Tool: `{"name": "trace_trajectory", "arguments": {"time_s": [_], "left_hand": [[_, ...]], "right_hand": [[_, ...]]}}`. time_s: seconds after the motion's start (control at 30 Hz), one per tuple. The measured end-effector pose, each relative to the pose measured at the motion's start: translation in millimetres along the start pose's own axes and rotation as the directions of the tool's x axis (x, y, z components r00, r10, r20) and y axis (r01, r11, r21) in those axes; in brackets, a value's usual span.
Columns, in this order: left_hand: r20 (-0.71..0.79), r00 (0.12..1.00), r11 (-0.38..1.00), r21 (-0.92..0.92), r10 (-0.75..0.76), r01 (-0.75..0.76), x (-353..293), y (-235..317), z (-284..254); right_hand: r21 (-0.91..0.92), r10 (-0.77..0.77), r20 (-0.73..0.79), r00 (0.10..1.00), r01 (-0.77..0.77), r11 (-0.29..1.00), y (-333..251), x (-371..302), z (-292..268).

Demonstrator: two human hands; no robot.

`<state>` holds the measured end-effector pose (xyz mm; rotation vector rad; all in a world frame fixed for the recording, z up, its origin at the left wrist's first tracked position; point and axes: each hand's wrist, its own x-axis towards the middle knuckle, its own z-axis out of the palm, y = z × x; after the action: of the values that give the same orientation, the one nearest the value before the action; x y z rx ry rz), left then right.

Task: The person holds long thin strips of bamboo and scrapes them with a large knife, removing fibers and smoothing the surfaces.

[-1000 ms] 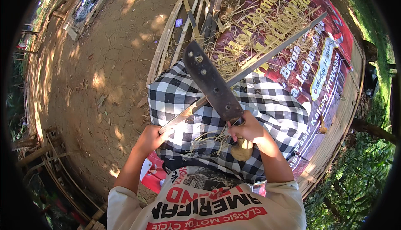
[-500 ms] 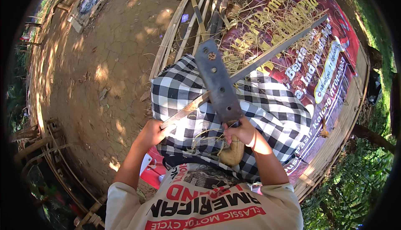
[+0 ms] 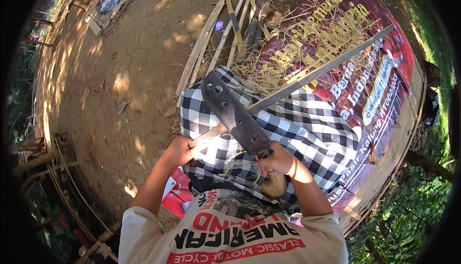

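My left hand [image 3: 178, 150] is closed around the near end of a long bamboo strip [image 3: 321, 69], which slants up to the right across my lap. In my right hand [image 3: 278, 159] is a machete [image 3: 235, 115] with a broad dark blade, several holes along it and a curved wooden handle. The blade points up to the left and crosses over the strip, hiding part of it. Whether its edge touches the strip I cannot tell. Beneath both lies a black-and-white checked cloth [image 3: 307, 125] over my legs, with a few thin shavings near the handle.
Beyond my knees, several bamboo strips [image 3: 204, 48] lie on the bare earth [image 3: 139, 72]. Curled shavings [image 3: 307, 38] are heaped on a dark red printed banner [image 3: 379, 89] at the right. A bamboo edge [image 3: 391, 161] borders the banner, with green plants [image 3: 403, 216] outside it.
The machete blade has swung to the left and lower across the strip, and my right hand has shifted slightly down. The strip's far end has moved a little to the right.
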<state>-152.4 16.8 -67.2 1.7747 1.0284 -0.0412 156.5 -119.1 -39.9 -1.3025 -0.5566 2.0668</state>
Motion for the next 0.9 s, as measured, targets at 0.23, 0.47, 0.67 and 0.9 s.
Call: {"name": "trace_trajectory", "arguments": {"time_s": [0.23,0.47,0.67,0.9], "left_hand": [[-0.037,0.999,0.998,-0.063,-0.011,0.009,-1.6,3.2,4.0],[-0.04,0.999,0.999,0.033,0.019,-0.018,-3.1,12.9,-1.2],[-0.072,0.997,0.998,0.05,0.035,-0.031,-6.3,4.1,3.2],[-0.039,0.999,0.999,0.045,0.018,-0.017,-6.9,2.8,-0.3]], "right_hand": [[0.24,-0.155,-0.22,0.963,0.207,0.948,9.9,-14.9,-6.8],[0.006,-0.063,-0.067,0.996,0.063,0.998,9.3,-1.5,11.1],[0.093,-0.159,-0.176,0.971,0.177,0.98,7.4,-5.2,-2.3],[-0.005,-0.088,-0.099,0.991,0.088,0.996,11.1,-2.1,10.5]]}}
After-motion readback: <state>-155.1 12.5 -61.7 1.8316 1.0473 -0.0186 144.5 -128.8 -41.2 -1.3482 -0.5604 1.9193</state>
